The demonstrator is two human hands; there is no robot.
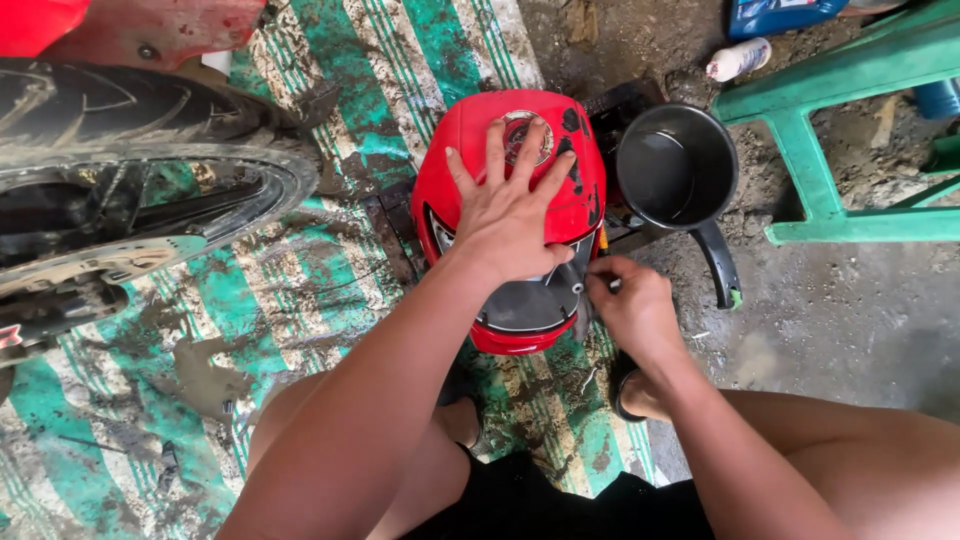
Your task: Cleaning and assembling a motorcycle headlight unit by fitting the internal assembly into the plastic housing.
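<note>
L hand: my left hand (508, 205) lies flat on top of the red fuel tank (480, 140), palm down, fingers spread wide; gripping nothing, just pressing on the shell; fingertips reach the round filler cap (528, 135)

R hand: my right hand (628, 305) is at the tank's rear right edge, fingers curled & pinched tight on smth small; can't tell what it is, too hidden by the fingers

Tank: red w/ a black rear section (525, 300); sits on the striped green/white mat (300, 290) between my knees, slightly tilted; black scuffs on its right side

Pan: black pot w/ long handle (678, 165) just right of the tank, on the dirt floor; touching or not, can't tell

Wheel: motorbike tyre & rim (130, 170) at far left, well apart from the tank; red fender (150, 30) above it

Stool: green wooden frame (830, 120) at right, near the pan

Bottle: small white one (738, 58) on the ground beyond the pan
</note>
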